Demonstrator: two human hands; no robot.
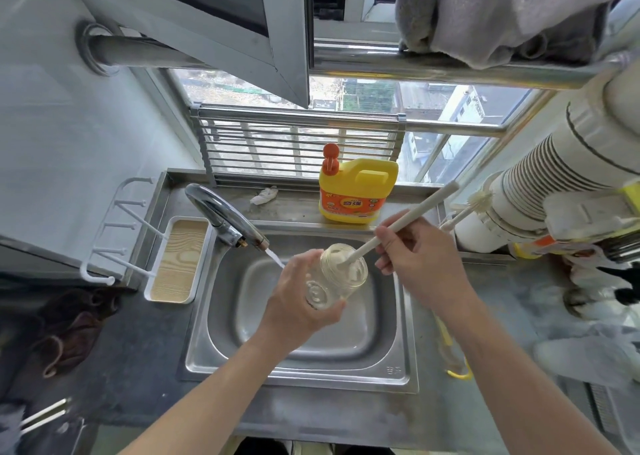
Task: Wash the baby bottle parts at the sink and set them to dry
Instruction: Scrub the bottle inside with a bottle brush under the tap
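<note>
Over the steel sink (pixel 398 361) my left hand (pixel 298 298) grips a clear glass baby bottle (pixel 337 274), tilted with its mouth toward the upper right. My right hand (pixel 419 264) holds the long white handle of a bottle brush (pixel 412 213). The brush head sits inside the bottle. Water runs from the chrome faucet (pixel 225 219) in a thin stream just left of my left hand.
A yellow detergent jug (pixel 356 191) with an orange pump stands on the back ledge. A white drying tray (pixel 178 260) with hooks sits left of the sink. A small brush (pixel 474 205) leans at the right by a white cylinder. A yellow-handled item (pixel 450 350) lies on the right counter.
</note>
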